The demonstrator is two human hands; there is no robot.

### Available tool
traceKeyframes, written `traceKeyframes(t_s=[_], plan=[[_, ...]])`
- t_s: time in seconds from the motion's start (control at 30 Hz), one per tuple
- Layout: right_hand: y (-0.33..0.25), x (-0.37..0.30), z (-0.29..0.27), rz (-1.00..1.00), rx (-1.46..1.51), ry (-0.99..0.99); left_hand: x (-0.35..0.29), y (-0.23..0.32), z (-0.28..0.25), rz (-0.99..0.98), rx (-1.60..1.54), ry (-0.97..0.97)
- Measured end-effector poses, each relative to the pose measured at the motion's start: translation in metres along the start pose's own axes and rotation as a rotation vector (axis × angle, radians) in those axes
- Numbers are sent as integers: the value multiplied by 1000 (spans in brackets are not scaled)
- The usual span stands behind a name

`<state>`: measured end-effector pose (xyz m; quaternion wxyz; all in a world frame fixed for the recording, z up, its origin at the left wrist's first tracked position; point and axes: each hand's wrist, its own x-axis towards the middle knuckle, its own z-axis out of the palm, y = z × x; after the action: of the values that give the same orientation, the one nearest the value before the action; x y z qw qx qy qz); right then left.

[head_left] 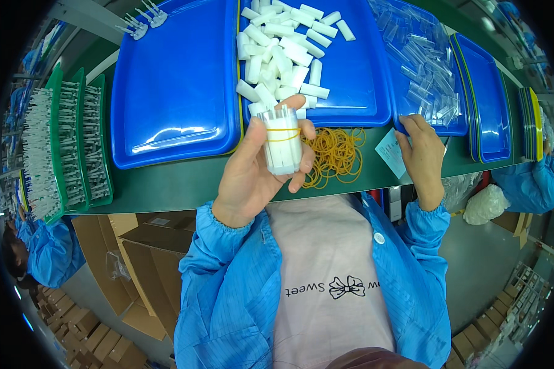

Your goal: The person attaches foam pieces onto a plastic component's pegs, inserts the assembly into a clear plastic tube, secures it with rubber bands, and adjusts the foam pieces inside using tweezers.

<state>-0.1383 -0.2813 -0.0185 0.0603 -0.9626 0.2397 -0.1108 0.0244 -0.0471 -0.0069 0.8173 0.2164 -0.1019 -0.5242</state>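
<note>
My left hand (246, 172) is closed round an upright bundle of white blocks and clear plastic pieces (282, 150), with a yellow rubber band round its upper part. Some of its fingers are hidden behind the bundle. Over the table's front edge, at the near rim of the blue tray of clear plastic pieces (428, 67), my right hand (421, 144) has its thumb and fingers apart, with nothing visible in them. Beside it lies a pale blue printed card (391, 152). A pile of yellow rubber bands (335, 154) sits between the hands.
White blocks (283, 52) are heaped in the middle blue tray (357, 92). Left of it, another blue tray (175, 92) has small white pronged parts (151, 18) at its far corner. Green racks (80, 141) stand far left, stacked trays (489, 98) right. Open cartons (148, 264) sit below. Other people work at both sides.
</note>
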Motion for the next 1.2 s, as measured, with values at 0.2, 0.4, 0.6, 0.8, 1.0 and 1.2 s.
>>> traceKeyframes(t_s=[0.2,0.4,0.6,0.8,1.0,1.2], plan=[[-8,5,4,-18,49,106,0,-2,5,-9,71,44],[1,-1,16,-48,62,142,0,-2,6,-6,-58,-16],[0,0,18,-24,98,183,0,-7,10,-15,67,17],[2,-1,23,-34,167,223,1,-6,14,27,111,35],[0,-3,9,108,428,118,4,-7,12,-10,-28,-22],[89,-3,-31,74,-14,586,3,-4,6,-21,-77,60]])
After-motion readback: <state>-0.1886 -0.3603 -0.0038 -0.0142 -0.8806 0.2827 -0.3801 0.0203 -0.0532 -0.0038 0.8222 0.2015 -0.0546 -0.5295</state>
